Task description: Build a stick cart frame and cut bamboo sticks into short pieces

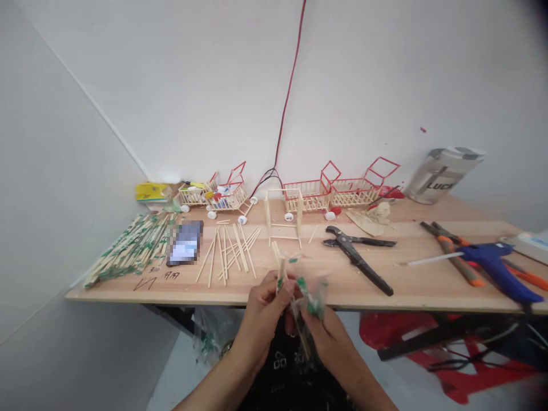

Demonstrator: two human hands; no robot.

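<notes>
At the table's front edge, my left hand (262,313) is closed around a few wooden chopsticks (281,267), whose tips point up and away from me. Close beside it, my right hand (324,330) grips a crumpled clear plastic wrapper (317,295) with green print, partly smeared by motion. Another stick end hangs down between the hands, and its exact hold is hard to make out. Just beyond my hands stands a small stick frame (284,227). Loose sticks (234,251) lie to its left.
Wrapped chopsticks (132,248) are heaped at left beside a phone (185,244). Miniature stick shopping carts (229,198) (306,197) line the wall. Black cutters (357,257), orange-handled pliers (460,260), a blue glue gun (492,265) and a canister (445,174) occupy the right.
</notes>
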